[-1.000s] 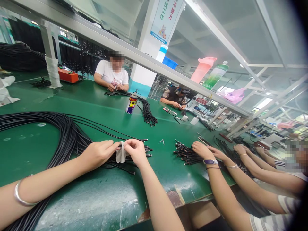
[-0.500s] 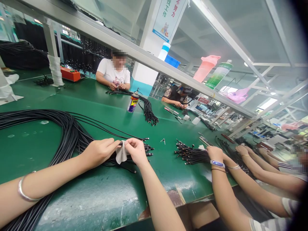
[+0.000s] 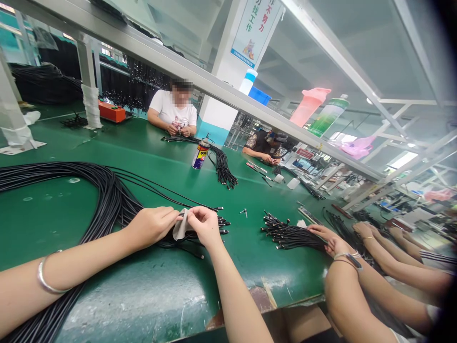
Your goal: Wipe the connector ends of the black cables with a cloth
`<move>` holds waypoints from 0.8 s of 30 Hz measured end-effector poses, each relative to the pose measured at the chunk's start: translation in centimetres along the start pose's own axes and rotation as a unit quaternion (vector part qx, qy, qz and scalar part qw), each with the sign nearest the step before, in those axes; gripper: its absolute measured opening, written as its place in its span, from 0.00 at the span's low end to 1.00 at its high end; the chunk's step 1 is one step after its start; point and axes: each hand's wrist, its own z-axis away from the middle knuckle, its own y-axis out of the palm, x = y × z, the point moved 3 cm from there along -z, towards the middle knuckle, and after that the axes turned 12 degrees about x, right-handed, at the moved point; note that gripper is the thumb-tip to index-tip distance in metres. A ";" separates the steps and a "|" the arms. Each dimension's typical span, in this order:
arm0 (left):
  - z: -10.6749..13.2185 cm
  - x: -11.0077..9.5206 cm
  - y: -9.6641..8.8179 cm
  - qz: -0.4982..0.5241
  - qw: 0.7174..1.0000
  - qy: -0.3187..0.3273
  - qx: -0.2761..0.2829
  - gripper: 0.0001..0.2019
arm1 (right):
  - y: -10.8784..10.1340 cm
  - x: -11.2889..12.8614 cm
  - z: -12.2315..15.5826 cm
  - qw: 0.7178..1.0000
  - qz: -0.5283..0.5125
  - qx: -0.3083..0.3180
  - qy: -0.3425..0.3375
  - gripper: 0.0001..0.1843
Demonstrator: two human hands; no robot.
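My left hand [image 3: 152, 227] is closed, its fingertips pinching a thin black cable just left of a small pale cloth [image 3: 180, 228]. My right hand [image 3: 206, 225] pinches that cloth around the cable, thumb against fingers. Both hands are nearly touching, low above the green table. Beneath and behind them lies a thick bundle of black cables [image 3: 109, 190], curving in from the left; its metal-tipped connector ends [image 3: 224, 222] stick out past my right hand. The exact stretch of cable inside the cloth is hidden.
A spray can [image 3: 200, 155] stands beyond my hands, near another cable bundle [image 3: 224, 169]. Small metal pieces [image 3: 243, 212] lie to the right. A neighbour's hands [image 3: 333, 243] touch a further cable bundle [image 3: 289, 231]. A shelf rail [image 3: 214, 78] crosses overhead; two people sit opposite.
The view has shifted slightly, moving the scene a little right. My hands keep nearly the same pose on the cable and cloth. The neighbour's hands at the right have moved back along their cables.
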 end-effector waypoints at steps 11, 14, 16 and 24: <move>-0.5 0.9 1.0 0.327 0.938 -0.092 0.071 0.21 | 0.1 0.5 0.1 0.993 0.101 0.000 -0.057 0.07; -0.8 1.1 1.1 0.433 0.890 -0.110 0.094 0.22 | -0.3 1.0 0.0 0.988 0.130 -0.011 -0.083 0.06; -1.0 1.2 1.3 0.486 0.857 -0.127 0.113 0.23 | -0.6 1.4 0.0 0.979 0.177 -0.024 -0.100 0.04; -0.9 1.2 2.1 0.549 0.812 -0.143 0.137 0.25 | -1.0 1.5 0.2 0.981 0.183 -0.002 -0.070 0.04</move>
